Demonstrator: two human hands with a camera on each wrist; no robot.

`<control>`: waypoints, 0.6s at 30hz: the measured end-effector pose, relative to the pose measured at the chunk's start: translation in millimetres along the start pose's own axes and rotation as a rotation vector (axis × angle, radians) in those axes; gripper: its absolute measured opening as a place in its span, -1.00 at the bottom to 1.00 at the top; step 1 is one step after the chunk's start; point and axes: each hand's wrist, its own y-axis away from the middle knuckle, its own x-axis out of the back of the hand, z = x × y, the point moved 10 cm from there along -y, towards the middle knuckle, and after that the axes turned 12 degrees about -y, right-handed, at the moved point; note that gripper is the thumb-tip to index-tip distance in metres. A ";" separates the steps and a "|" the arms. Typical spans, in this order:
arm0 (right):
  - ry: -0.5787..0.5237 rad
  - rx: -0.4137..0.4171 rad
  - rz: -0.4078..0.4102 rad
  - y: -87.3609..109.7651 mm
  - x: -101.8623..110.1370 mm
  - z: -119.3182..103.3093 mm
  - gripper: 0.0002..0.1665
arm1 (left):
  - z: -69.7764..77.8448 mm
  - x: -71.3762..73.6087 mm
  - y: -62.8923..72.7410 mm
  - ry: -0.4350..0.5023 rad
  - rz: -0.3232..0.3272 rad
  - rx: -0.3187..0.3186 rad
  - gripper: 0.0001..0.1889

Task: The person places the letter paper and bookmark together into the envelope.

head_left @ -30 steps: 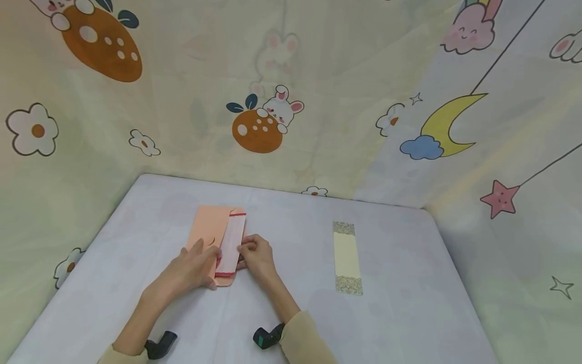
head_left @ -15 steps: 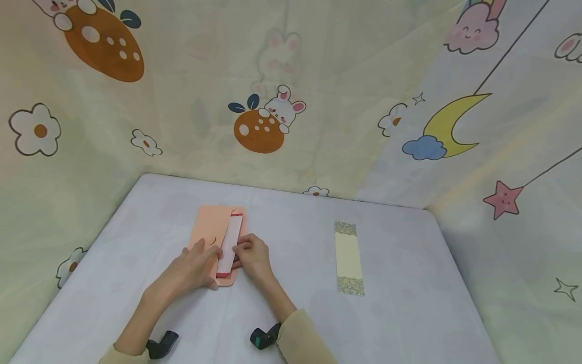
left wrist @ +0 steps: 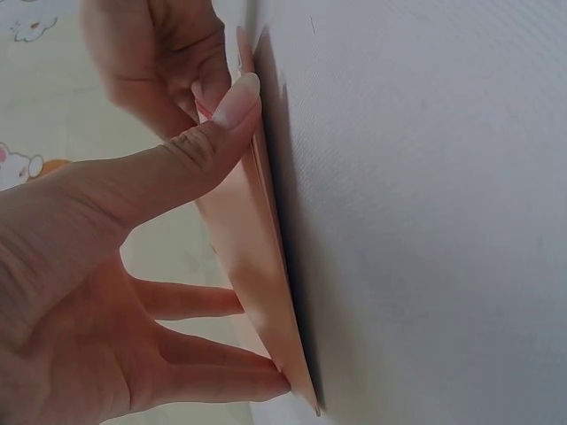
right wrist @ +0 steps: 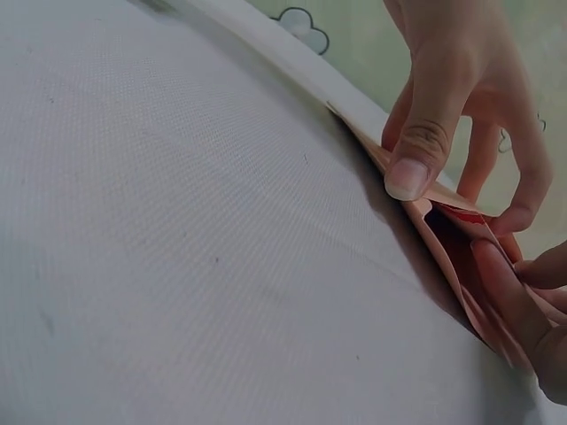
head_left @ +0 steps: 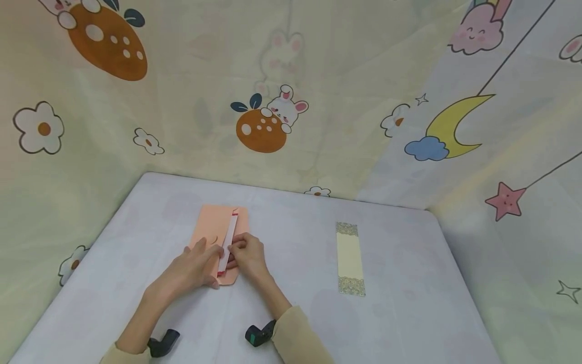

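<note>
A peach-coloured paper envelope [head_left: 209, 222] lies on the table left of centre, its opening on the right side. My left hand [head_left: 191, 265] holds it, thumb [left wrist: 221, 133] at the near edge and the other fingers spread over its face. My right hand [head_left: 249, 255] pinches the right edge of a white paper card with red ends [head_left: 228, 242]. A narrow strip of the card shows; the rest is hidden inside the envelope. In the right wrist view the envelope's mouth [right wrist: 443, 235] gapes around the card's red end, close to the right fingertips.
A cream paper card with patterned gold ends [head_left: 350, 258] lies flat to the right on the white table [head_left: 409, 263]. Patterned cloth [head_left: 191, 101] hangs around the table's back and sides. Dark wrist cameras [head_left: 163, 344] sit on both wrists.
The right hand has moved left, sliding the white card further into the envelope, so a narrower strip shows. The left hand and envelope stay in place.
</note>
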 end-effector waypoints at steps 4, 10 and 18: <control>0.008 -0.021 -0.007 0.2 -3.3 -0.6 -0.77 | -0.1 1.3 0.1 0.008 0.005 -0.005 -0.35; -0.017 -0.037 -0.025 -0.4 -7.9 1.5 -0.69 | -0.1 1.4 0.0 0.017 0.004 -0.012 -0.34; 0.028 -0.007 -0.036 -1.2 -12.8 -1.2 -0.60 | -0.6 -1.3 0.4 0.023 -0.022 -0.003 -0.30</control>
